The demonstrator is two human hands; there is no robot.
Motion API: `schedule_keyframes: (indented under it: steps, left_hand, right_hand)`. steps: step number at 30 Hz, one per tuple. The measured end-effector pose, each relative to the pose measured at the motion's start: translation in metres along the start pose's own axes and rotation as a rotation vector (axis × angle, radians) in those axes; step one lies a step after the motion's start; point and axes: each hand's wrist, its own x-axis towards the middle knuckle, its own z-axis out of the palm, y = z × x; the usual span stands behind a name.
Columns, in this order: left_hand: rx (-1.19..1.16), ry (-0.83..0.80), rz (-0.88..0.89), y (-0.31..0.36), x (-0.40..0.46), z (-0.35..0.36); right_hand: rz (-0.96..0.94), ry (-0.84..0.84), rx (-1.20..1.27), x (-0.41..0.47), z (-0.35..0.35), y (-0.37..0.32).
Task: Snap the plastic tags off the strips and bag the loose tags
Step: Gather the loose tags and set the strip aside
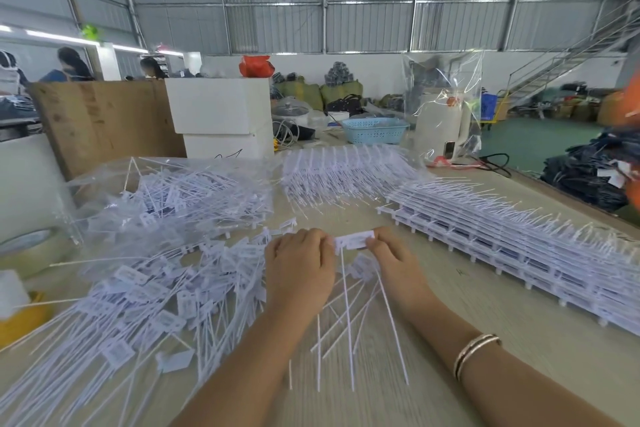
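Observation:
Both hands hold a short piece of white tag strip [355, 240] above the table centre. My left hand [298, 265] grips its left end with curled fingers, and my right hand [391, 258] pinches its right end. Long thin tails hang from the strip toward me. A heap of loose white tags [145, 295] lies to the left of my hands. Stacked uncut strips [502, 246] run along the right side, with more [343, 172] at the back centre. A clear plastic bag [173, 191] holding tags lies at the back left.
A tape roll [29, 246] and a yellow object [20, 319] sit at the left edge. White boxes [221, 114], a blue basket [375, 130] and a white appliance under plastic [441, 121] stand behind. People work at far left. The table's right edge drops to the floor.

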Motion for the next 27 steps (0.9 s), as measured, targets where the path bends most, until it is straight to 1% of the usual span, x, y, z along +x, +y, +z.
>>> schedule_keyframes:
  steps: [3,6,9,12,15,19,22,25,27]
  left_hand:
    - [0.007,0.021,-0.008,-0.003,0.002,0.003]
    - [0.011,0.021,0.000,-0.003,0.003,0.004]
    - [-0.052,-0.038,-0.056,-0.001,0.003,0.005]
    - [-0.146,-0.103,-0.149,0.000,0.004,0.003]
    - [-0.275,-0.131,-0.220,0.004,0.005,-0.001]
    - [-0.447,-0.082,-0.281,0.007,0.004,-0.004]
    - [-0.494,-0.091,-0.299,0.009,0.004,-0.004]
    - [-0.561,-0.108,-0.363,0.005,0.007,-0.005]
    - [-0.572,-0.091,-0.397,-0.002,0.008,-0.006]
  right_hand:
    - [-0.053,-0.081,0.017,-0.002,0.001,-0.001]
    - [-0.073,-0.191,-0.077,-0.001,0.002,0.000]
    - [-0.122,-0.218,-0.195,0.000,0.003,0.000]
    - [-0.217,-0.162,-0.265,0.000,0.004,0.001]
    - [-0.304,-0.093,-0.369,0.000,0.008,0.003]
    - [-0.375,-0.035,-0.408,-0.001,0.009,0.007]
    - [-0.424,-0.003,-0.434,-0.003,0.009,0.005]
    - [-0.441,0.082,-0.371,-0.006,0.009,-0.001]
    - [-0.383,0.128,-0.253,-0.006,0.006,-0.005]
